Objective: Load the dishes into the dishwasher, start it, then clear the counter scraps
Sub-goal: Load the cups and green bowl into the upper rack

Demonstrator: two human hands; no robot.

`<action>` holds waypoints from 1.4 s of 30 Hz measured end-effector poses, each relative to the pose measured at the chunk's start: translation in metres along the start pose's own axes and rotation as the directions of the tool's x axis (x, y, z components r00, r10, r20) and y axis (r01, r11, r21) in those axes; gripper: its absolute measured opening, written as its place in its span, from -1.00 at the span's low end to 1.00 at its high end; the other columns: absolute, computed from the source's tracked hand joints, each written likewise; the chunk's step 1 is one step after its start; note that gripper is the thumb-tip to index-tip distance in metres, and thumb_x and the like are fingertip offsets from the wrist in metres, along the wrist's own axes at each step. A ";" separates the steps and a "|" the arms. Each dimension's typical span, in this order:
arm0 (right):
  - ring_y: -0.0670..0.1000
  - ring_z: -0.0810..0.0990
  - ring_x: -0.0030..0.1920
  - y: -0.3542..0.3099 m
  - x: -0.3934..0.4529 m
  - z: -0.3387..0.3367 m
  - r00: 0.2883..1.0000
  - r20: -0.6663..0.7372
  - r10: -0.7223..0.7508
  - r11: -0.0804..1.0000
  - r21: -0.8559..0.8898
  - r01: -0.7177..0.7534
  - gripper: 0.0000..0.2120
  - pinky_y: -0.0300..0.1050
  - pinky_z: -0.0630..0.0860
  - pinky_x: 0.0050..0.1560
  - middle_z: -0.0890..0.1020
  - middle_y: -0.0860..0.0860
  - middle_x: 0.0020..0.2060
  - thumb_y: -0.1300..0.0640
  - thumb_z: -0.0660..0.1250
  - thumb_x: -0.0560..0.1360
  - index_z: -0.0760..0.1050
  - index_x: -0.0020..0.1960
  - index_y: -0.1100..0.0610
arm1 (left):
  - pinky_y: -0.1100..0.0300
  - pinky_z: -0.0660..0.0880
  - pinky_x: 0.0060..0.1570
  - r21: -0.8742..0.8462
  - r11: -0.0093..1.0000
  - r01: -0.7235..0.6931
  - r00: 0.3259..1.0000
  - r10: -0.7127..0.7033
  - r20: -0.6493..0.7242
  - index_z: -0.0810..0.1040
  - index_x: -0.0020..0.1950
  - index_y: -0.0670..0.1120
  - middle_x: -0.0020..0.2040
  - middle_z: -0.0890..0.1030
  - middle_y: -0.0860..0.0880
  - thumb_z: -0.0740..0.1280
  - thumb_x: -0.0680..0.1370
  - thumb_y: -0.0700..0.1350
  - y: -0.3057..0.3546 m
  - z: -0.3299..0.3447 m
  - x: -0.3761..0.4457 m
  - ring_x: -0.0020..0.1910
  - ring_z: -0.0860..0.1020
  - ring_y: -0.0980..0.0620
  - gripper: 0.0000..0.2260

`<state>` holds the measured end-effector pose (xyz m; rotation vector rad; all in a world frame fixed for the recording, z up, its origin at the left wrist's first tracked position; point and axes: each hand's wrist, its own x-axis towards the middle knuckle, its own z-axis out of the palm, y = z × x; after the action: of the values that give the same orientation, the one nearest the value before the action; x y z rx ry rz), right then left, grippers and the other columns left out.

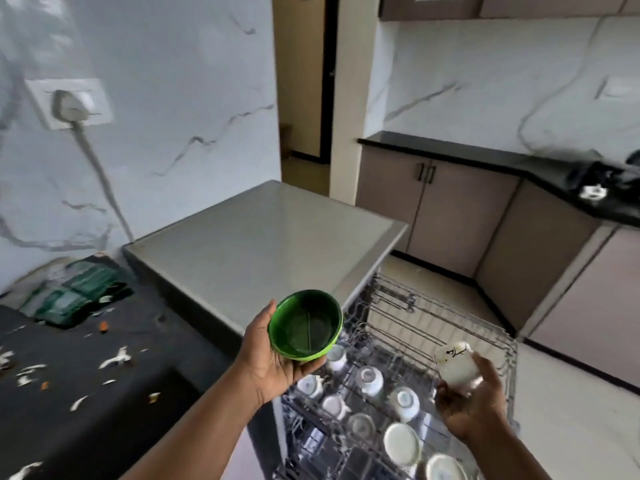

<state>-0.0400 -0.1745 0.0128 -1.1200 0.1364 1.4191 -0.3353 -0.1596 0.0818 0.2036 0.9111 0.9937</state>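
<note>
Soft, even daylight, bright on the marble wall (166,98), dim in the doorway (304,98), broad pale sheen on the dishwasher top (263,244), faint shadows, motion blur overall, strongest on the cup (455,363), wide-angle bending at frame edges

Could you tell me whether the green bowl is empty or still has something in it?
Empty: the green bowl, held tilted in the left hand, shows a bare inside with only reflections.
</note>
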 end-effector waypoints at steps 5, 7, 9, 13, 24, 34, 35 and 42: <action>-0.05 0.40 -0.65 -0.042 0.071 -0.073 0.982 -0.189 -0.003 0.956 -0.288 -0.052 -0.66 -0.31 0.38 -0.59 0.48 0.10 -0.37 -0.14 0.47 0.37 0.53 -0.09 0.11 | -0.06 0.62 -0.32 0.088 0.991 0.103 0.986 -0.090 -0.142 0.45 0.28 -0.16 0.09 0.60 -0.34 0.22 0.52 0.27 -0.061 0.055 0.079 -0.09 0.61 -0.29 -0.44; 0.01 0.40 -0.60 -0.045 0.101 -0.106 0.966 -0.260 0.001 0.870 -0.476 -0.129 -0.57 -0.26 0.39 -0.55 0.50 0.16 -0.33 -0.09 0.54 0.32 0.54 -0.01 0.18 | -0.09 0.62 -0.29 0.152 0.977 0.151 0.971 -0.118 -0.207 0.46 0.23 -0.16 0.06 0.61 -0.34 0.21 0.52 0.28 -0.088 0.073 0.111 -0.07 0.61 -0.29 -0.46; 0.07 0.48 -0.46 -0.040 0.122 -0.128 0.957 -0.288 -0.045 0.716 -0.677 -0.170 -0.42 -0.17 0.44 -0.46 0.61 0.22 -0.23 -0.09 0.60 0.24 0.48 0.09 0.18 | -0.12 0.62 -0.28 0.223 0.955 0.195 0.949 -0.127 -0.287 0.47 0.20 -0.15 0.02 0.62 -0.32 0.22 0.51 0.29 -0.111 0.085 0.138 -0.10 0.61 -0.28 -0.46; 0.12 0.56 -0.03 -0.035 0.149 -0.149 0.992 -0.082 -0.098 0.157 -0.985 -0.066 -0.40 -0.03 0.56 -0.05 0.54 0.02 -0.05 -0.18 0.51 0.26 0.33 0.16 -0.01 | -0.04 0.57 -0.34 0.276 0.925 0.261 0.895 -0.125 -0.428 0.43 0.27 -0.14 0.07 0.59 -0.34 0.23 0.49 0.31 -0.150 0.091 0.178 -0.09 0.60 -0.28 -0.42; 0.17 0.54 0.16 -0.011 0.192 -0.129 0.993 0.118 -0.029 -0.381 -0.919 0.098 -0.19 -0.06 0.56 -0.07 0.27 0.14 0.35 -0.23 0.39 0.41 0.04 0.46 0.01 | -0.14 0.57 -0.20 0.298 0.862 0.410 0.785 -0.167 -0.597 0.40 0.25 -0.09 0.07 0.56 -0.31 0.24 0.52 0.28 -0.183 0.064 0.234 -0.05 0.59 -0.30 -0.49; 0.15 0.54 0.14 0.006 0.215 -0.126 0.992 -0.073 -0.099 -0.239 -0.966 -0.094 -0.19 0.01 0.57 -0.04 0.36 0.10 0.27 -0.29 0.43 0.33 0.12 0.34 0.06 | -0.21 0.51 0.07 0.285 0.822 0.493 0.784 -0.278 -0.554 0.46 0.05 -0.12 0.05 0.57 -0.30 0.24 0.52 0.26 -0.188 0.054 0.293 0.03 0.56 -0.27 -0.56; 0.15 0.54 0.15 0.008 0.217 -0.126 0.991 -0.093 -0.101 -0.233 -0.966 -0.114 -0.17 0.03 0.57 -0.03 0.36 0.10 0.27 -0.30 0.43 0.33 0.11 0.36 0.07 | -0.19 0.52 0.04 0.289 0.825 0.485 0.794 -0.277 -0.542 0.46 0.07 -0.12 0.05 0.57 -0.30 0.23 0.52 0.25 -0.188 0.054 0.297 0.00 0.56 -0.26 -0.57; 0.15 0.54 0.17 0.017 0.224 -0.124 0.988 -0.120 -0.101 -0.233 -0.962 -0.141 -0.15 0.00 0.58 0.01 0.32 0.13 0.27 -0.29 0.41 0.36 0.07 0.40 0.10 | -0.15 0.50 0.03 0.291 0.838 0.462 0.824 -0.284 -0.489 0.47 0.04 -0.07 0.04 0.59 -0.26 0.19 0.54 0.27 -0.185 0.054 0.320 -0.01 0.57 -0.23 -0.59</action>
<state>0.0636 -0.1045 -0.2109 -2.6350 -1.2448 1.2640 -0.1065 0.0030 -0.1644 0.1352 1.5001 0.4634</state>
